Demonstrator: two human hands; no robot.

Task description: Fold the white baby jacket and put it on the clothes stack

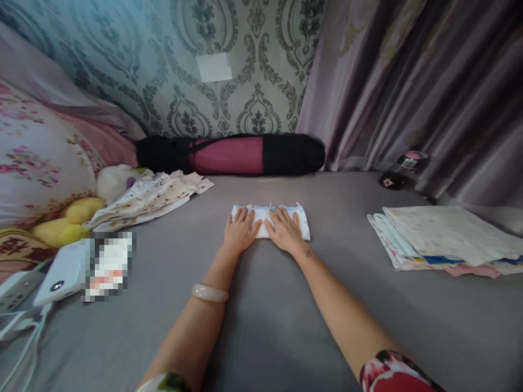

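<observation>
A small folded white cloth (263, 231) with blue edging lies on the grey sheet in the middle of the view. My left hand (242, 230) rests flat on its left half, fingers spread. On the right half lies my right hand (285, 228), also palm down with fingers apart. The two thumbs are close to each other over the middle of the cloth. Parts of the cloth are hidden under both hands. A pale bangle (210, 293) circles my left forearm.
Folded cloths (453, 234) are stacked at the right, with a dark bottle (400, 171) behind them. A black and pink long bag (229, 155) lies along the wall. On the left are a patterned garment (151, 198), plush toys, a white power bank (65, 272) and a power strip (18, 291).
</observation>
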